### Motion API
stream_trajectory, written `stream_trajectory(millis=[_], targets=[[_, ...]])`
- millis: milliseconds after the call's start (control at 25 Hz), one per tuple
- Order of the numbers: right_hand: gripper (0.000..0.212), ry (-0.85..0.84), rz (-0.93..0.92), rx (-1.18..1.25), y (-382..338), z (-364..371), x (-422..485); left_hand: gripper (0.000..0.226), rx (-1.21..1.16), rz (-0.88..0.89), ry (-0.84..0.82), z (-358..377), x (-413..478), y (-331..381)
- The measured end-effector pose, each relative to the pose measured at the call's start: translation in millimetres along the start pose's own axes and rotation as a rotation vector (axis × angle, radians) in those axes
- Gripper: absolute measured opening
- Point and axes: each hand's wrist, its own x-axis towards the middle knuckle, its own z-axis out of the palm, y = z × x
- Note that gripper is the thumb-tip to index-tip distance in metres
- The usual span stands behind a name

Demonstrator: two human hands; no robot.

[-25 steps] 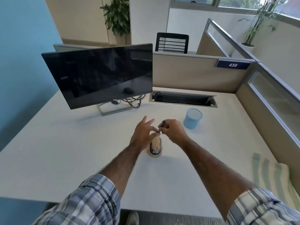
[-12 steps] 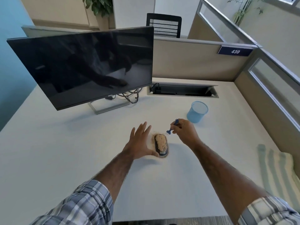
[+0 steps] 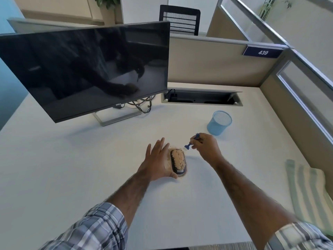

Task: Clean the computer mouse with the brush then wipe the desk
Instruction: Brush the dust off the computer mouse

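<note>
white desk [image 3: 72,168]: one mouse [image 3: 178,162] beside splayed left hand [image 3: 156,159], one brush [image 3: 191,142] in pinch grip of right hand [image 3: 207,148]

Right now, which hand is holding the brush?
The right hand pinches the blue brush just beyond the mouse; the left hand, fingers straight, lies beside it holding nothing.

Landmark: crumb-covered black computer mouse [image 3: 178,162]. Its left flank is blocked by the flat left hand [image 3: 158,160], thumb at its near end. Just past its far-right corner, the right hand [image 3: 207,148] pinches a small blue brush [image 3: 188,145]. White surface [image 3: 72,168] is free right of and nearer than the mouse. Farther right stands a blue mesh cup [image 3: 219,123]. Far-left is a tilted black monitor [image 3: 86,69] with cables [image 3: 142,105]. Well right lies a green-striped folded cloth [image 3: 310,193].
</note>
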Motion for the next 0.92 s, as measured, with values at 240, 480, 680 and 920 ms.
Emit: stream_trajectory(millis=[240, 480, 680, 920], targets=[[0.005, -0.010, 0.011, 0.016, 7, 3, 6, 0.144, -0.011, 0.006, 0.004, 9, 1, 1], [0.006, -0.026, 0.010, 0.031, 15, 2, 6, 0.145, -0.003, 0.011, 0.020, 16, 5, 2], [0.009, -0.041, 0.004, 0.034, 20, 1, 5, 0.143, 0.002, 0.008, 0.031, 18, 6, 4], [0.005, -0.057, -0.007, 0.037, 21, 0, 3, 0.144, 0.008, -0.003, 0.016, 16, 8, 4]])
